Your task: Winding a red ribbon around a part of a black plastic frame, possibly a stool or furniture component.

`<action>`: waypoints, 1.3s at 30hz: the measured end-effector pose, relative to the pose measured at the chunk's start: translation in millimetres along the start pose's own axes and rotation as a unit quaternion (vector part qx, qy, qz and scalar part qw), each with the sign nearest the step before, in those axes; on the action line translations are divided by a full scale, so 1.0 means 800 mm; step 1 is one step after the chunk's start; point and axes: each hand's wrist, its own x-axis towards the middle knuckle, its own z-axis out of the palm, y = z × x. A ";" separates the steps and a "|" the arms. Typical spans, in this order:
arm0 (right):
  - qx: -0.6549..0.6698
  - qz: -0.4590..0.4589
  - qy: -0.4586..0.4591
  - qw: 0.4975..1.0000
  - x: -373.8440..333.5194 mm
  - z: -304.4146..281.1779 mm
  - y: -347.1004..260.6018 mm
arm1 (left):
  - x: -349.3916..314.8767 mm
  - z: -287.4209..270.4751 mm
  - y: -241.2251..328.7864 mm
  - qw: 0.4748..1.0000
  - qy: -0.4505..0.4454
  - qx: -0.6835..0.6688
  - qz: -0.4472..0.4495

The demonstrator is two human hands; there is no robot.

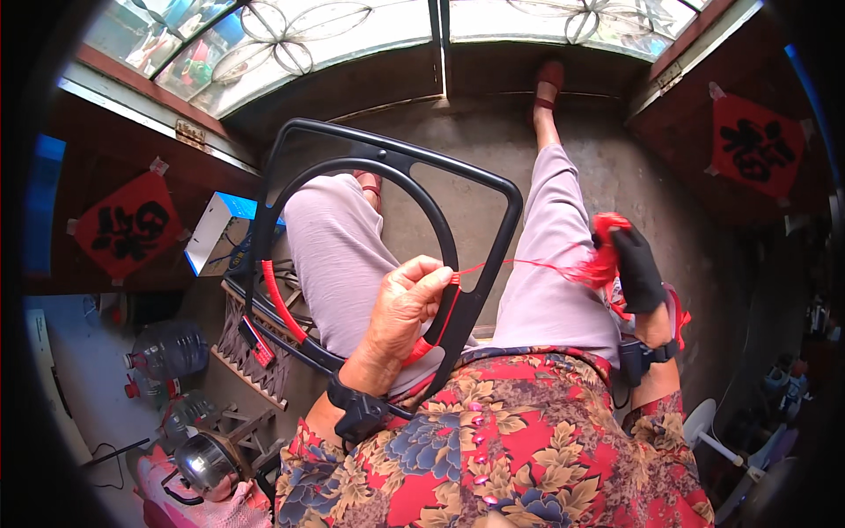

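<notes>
Tension matters most: left hand (407, 304) pinches thin red cord (528, 262) against the black metal frame with inner ring (398, 158) on the lap; gloved right hand (635, 268), closed on the red cord bundle (606, 255), should pull taut, laying wraps snug.

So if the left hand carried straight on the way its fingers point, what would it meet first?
Probably the black frame: the left hand already pinches the red cord right against the frame, though depth is unclear.
</notes>
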 end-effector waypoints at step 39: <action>0.513 0.102 -0.057 0.850 -0.044 -0.005 -0.015 | 0.003 0.002 -0.007 1.000 0.001 0.003 -0.003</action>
